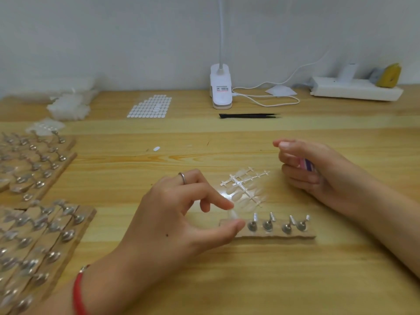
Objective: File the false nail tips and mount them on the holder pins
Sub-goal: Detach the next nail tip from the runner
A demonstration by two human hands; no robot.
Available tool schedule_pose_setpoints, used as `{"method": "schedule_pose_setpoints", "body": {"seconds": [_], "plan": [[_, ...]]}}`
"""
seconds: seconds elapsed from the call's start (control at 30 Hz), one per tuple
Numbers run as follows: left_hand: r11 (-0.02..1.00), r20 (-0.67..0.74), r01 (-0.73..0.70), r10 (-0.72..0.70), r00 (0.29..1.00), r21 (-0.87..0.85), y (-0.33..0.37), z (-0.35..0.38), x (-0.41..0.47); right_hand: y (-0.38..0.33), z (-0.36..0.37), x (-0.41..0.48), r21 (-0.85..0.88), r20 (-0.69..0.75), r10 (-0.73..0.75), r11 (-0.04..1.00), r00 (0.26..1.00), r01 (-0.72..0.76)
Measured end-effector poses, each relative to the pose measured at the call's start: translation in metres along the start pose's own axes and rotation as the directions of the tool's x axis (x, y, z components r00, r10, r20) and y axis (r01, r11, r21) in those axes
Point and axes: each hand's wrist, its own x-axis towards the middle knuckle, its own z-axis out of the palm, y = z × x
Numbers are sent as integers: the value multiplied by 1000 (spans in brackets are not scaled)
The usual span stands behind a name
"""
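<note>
My left hand (181, 214) pinches a clear false nail tip (234, 215) between thumb and forefinger, right over the left end of a small wooden holder strip (284, 234). Several metal pins (278, 223) stand bare on that strip. Just behind it lies a clear sprue of nail tips (244, 188). My right hand (313, 171) hovers to the right of the sprue, fingers curled round a pink and purple nail file (306, 165), mostly hidden in the palm.
More holder strips with pins and mounted tips (38, 223) fill the table's left side. At the back lie a sheet of white adhesive tabs (150, 106), black tweezers (248, 115), a white clip lamp (221, 87) with cable, and a bag of nail tips (68, 105).
</note>
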Motion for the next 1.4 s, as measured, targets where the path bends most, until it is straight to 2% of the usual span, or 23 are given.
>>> {"method": "schedule_pose_setpoints", "body": {"seconds": [0.33,0.77,1.07,1.27,1.33,1.4], "plan": [[996,27,-16,14,1000,87,3,2,-1,1,2,-1,10,-21,-13,1000,1000,13],[995,52,-17,11,999,103,2,2,-1,2,0,1,19,-10,-17,1000,1000,17],[999,119,14,-19,993,39,-4,1,2,2,1,0,1,-11,-14,1000,1000,14],[997,191,13,-28,981,79,-1,-5,3,2,0,1,22,-3,-16,1000,1000,16],[998,200,57,-58,978,13,1,-10,6,3,0,2,26,-4,-18,1000,1000,18],[980,125,138,-121,985,-140,-1,-14,14,3,0,2,25,-4,-20,999,1000,20]]}}
